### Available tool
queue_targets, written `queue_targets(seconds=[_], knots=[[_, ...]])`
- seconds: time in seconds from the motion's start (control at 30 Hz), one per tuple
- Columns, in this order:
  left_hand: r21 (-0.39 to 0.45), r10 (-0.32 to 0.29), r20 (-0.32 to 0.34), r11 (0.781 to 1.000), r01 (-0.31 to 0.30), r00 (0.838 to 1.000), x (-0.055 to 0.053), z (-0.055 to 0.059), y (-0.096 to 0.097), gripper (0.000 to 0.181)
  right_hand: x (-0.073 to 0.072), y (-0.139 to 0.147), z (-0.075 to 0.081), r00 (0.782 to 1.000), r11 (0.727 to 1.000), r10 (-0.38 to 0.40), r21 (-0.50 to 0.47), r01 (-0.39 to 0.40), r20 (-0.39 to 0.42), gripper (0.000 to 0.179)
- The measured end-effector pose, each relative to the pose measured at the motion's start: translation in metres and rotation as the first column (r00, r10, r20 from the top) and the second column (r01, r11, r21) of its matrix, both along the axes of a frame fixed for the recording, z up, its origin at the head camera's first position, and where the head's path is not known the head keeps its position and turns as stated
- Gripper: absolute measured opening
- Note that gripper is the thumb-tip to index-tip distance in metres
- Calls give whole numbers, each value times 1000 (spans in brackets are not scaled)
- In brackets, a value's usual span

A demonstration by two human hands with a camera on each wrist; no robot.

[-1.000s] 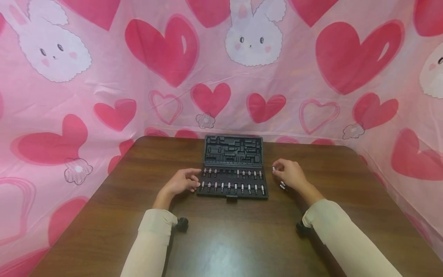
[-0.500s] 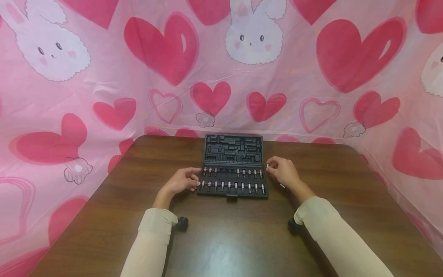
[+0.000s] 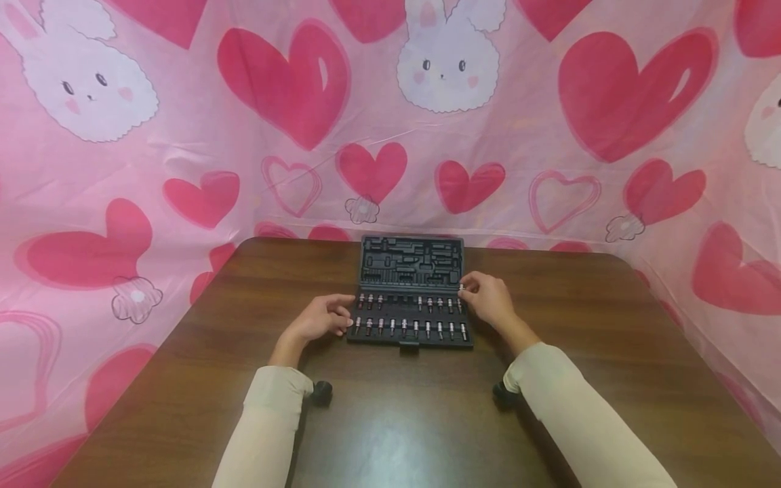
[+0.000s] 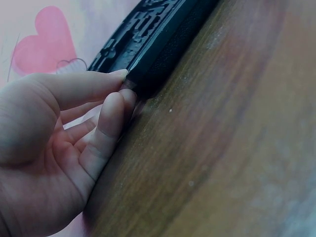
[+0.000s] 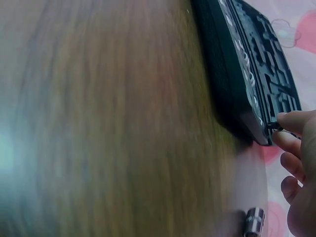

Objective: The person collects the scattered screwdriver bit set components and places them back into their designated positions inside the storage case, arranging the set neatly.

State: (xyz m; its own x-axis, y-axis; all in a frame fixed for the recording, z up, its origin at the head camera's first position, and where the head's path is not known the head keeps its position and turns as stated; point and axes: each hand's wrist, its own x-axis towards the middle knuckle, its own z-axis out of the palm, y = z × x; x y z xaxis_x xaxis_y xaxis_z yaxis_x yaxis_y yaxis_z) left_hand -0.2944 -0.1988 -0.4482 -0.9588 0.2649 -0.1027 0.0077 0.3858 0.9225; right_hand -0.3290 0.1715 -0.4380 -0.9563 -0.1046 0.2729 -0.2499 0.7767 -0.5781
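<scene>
A black socket case [image 3: 409,348] lies unfolded on the table. Two rows of silvery bit sockets [image 3: 403,328] sit in its near half, with a gap in the back row. My left hand [image 3: 320,317] holds the case's left edge, thumb and index fingertips touching it; the left wrist view shows the index finger [image 4: 89,89] at its corner. Above the back row's right end, my right hand [image 3: 488,297] pinches a small bit socket [image 3: 462,288] between thumb and index finger. Its dark end [image 5: 273,126] shows in the right wrist view, where the remaining fingers are loosely curled.
The case's lid [image 3: 411,263], full of moulded recesses, leans back behind the sockets. A loose metal socket [image 5: 254,221] lies on the wooden table [image 3: 403,420] right of the case. Behind the table hangs a pink cloth [image 3: 518,129] with hearts and rabbits.
My right hand has moved left with the pinched bit socket, from the table beside the case to above its back right corner. The left hand has stayed at the case's left edge.
</scene>
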Motion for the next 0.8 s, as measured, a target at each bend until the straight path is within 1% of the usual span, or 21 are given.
queue_targets(seconds=[0.2, 0.4, 0.63, 0.67, 0.8], knots=[[8, -19, -10, 1000, 19, 1000, -2, -2, 0, 52, 0, -9, -2, 999, 1000, 8, -2, -7, 41, 20], [5, -11, -10, 1000, 11, 1000, -3, -1, 0, 52, 0, -18, -2, 1000, 1000, 15, 4, -15, -7, 19], [18, -12, -12, 1000, 12, 1000, -3, -3, -1, 52, 3, -33, -2, 999, 999, 40, -21, -40, -14, 18], [18, -13, -10, 1000, 13, 1000, 0, 1, 0, 52, 3, -35, -2, 999, 999, 46, -27, -46, -20, 18], [16, -16, -13, 1000, 16, 1000, 1, 2, 0, 52, 4, -44, -3, 998, 997, 54, -55, -56, -41, 17]])
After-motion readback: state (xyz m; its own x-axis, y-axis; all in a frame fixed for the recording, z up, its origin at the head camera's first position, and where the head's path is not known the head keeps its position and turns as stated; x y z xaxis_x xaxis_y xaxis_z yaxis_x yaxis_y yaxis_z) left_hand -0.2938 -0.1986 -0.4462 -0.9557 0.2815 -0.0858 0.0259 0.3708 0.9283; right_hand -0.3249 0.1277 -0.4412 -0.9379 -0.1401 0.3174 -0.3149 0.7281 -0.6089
